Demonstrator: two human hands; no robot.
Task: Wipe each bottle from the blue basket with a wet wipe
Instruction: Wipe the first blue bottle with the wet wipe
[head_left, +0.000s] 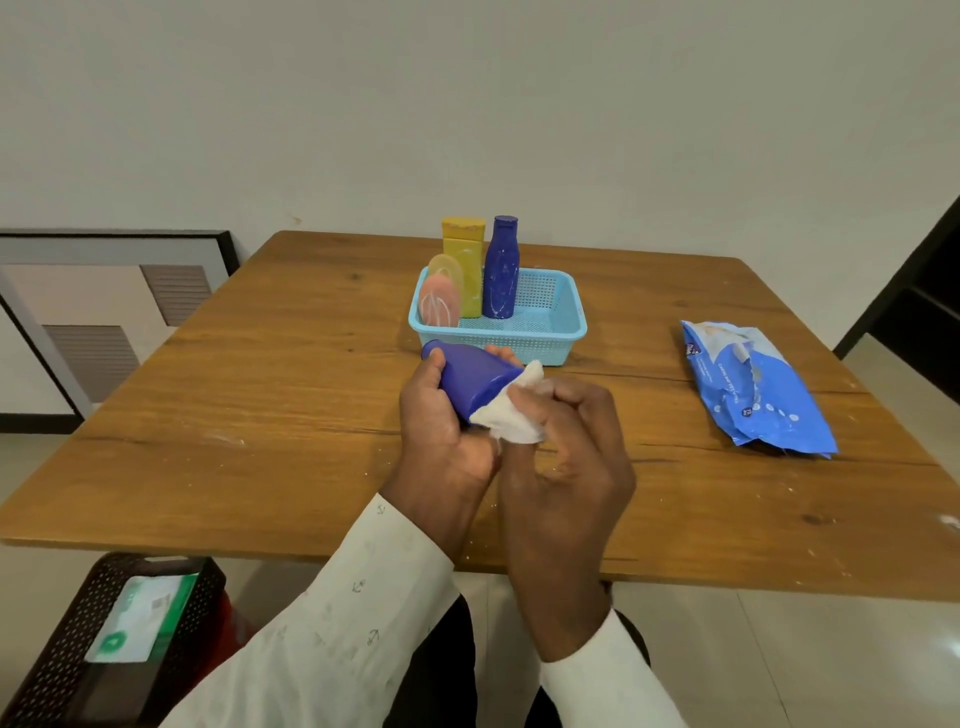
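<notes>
Nearest, at lower left on the floor, a dark perforated bin (62, 649) holds a green-and-white packet (140, 618). Above the near edge of the wooden desk (208, 441), two white sleeves lead to the hands. The left hand (441, 421) has its fingers (434, 364) wrapped around a purple bottle (470, 376), held tilted with its cap end pointing away and to the left. The right hand (566, 447) has its fingers (524, 410) curled shut on a white wet wipe (506, 413), which is pressed against the bottle's wide base.

Off to the right, well apart, lies a blue wipes pack (758, 389). Just beyond the hands sits the blue basket (550, 322), holding an upright yellow bottle (465, 265), a dark blue bottle (501, 270), and two smaller rounded pink and yellowish bottles (440, 296) at its left end.
</notes>
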